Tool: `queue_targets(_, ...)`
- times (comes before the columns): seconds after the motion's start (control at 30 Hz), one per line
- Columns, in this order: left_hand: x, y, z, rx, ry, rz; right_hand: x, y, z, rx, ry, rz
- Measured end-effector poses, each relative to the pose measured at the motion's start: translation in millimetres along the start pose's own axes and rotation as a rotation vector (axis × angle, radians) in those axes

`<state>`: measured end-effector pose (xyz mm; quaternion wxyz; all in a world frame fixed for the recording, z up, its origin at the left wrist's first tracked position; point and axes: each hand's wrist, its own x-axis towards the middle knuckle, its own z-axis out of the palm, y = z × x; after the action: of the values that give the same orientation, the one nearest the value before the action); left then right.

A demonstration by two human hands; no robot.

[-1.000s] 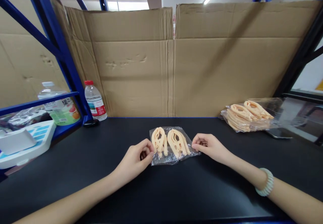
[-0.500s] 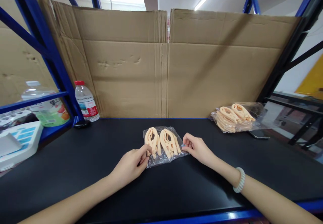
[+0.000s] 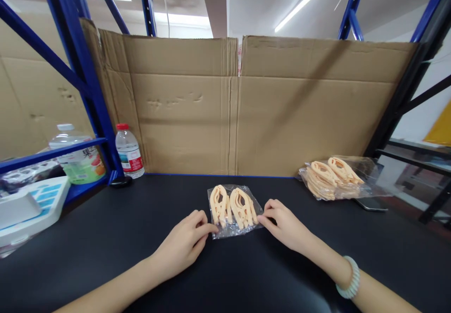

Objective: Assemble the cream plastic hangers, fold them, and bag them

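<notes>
Nearest, two bare forearms reach over a black table (image 3: 105, 238). The left hand (image 3: 186, 245) pinches the near-left edge of a small clear bag (image 3: 234, 209) of peach plastic clips; the right hand (image 3: 283, 223), a pale bead bracelet (image 3: 348, 277) on its wrist, pinches the right edge. The bag lies flat at table centre. Pulling both edges evenly should keep it smooth. Farther right sits a bigger bag of clips (image 3: 333, 176). At far left stands a water bottle (image 3: 129, 152), before a cardboard wall (image 3: 239, 115).
</notes>
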<state>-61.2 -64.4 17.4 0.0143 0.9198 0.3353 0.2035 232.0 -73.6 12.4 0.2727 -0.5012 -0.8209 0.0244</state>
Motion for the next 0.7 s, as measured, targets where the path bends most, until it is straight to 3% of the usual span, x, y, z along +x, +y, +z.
queue_targets(0.2,5,14,-3.9,0.059,-0.044,0.117,8,1,-10,-0.161,-0.062,0.082)
queue_targets(0.33,24,35,-3.2,0.058,-0.164,0.248,41,8,-29,-0.193,-0.312,0.203)
queue_targets(0.4,43,48,0.7,0.061,-0.198,0.358,66,10,-36,-0.198,-0.541,0.299)
queue_targets(0.57,113,81,20.4,0.067,-0.320,0.516,123,5,-31,-0.186,-0.708,0.298)
queue_targets(0.7,165,93,37.5,-0.002,-0.445,0.334,149,-9,-15,-0.163,-0.762,0.273)
